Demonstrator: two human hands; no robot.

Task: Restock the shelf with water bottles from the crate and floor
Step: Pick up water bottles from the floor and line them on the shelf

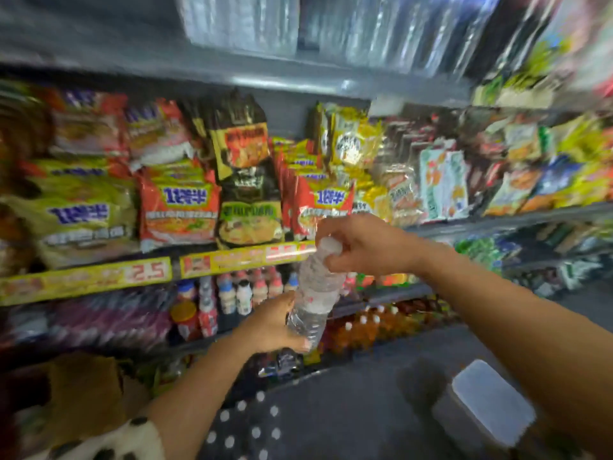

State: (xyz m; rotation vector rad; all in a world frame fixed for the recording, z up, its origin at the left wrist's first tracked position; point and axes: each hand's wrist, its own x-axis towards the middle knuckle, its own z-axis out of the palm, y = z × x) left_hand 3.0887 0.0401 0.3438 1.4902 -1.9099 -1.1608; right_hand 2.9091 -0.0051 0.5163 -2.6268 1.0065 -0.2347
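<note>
I hold one clear water bottle [315, 293] with a white cap in front of the shelves, tilted with its cap up. My left hand [270, 328] grips its lower part from below. Around the cap and neck, my right hand [360, 245] is curled from the right. On the top shelf [292, 74] stand clear plastic-wrapped packs [331, 21], blurred. The whole view is smeared by motion.
Instant noodle packets [179, 207] fill the middle shelf behind a yellow price strip [99, 277]. Small drink bottles [238, 293] and orange bottles [368, 323] stand on lower shelves. A brown carton [83, 393] is at lower left, a pale box [491, 403] at lower right.
</note>
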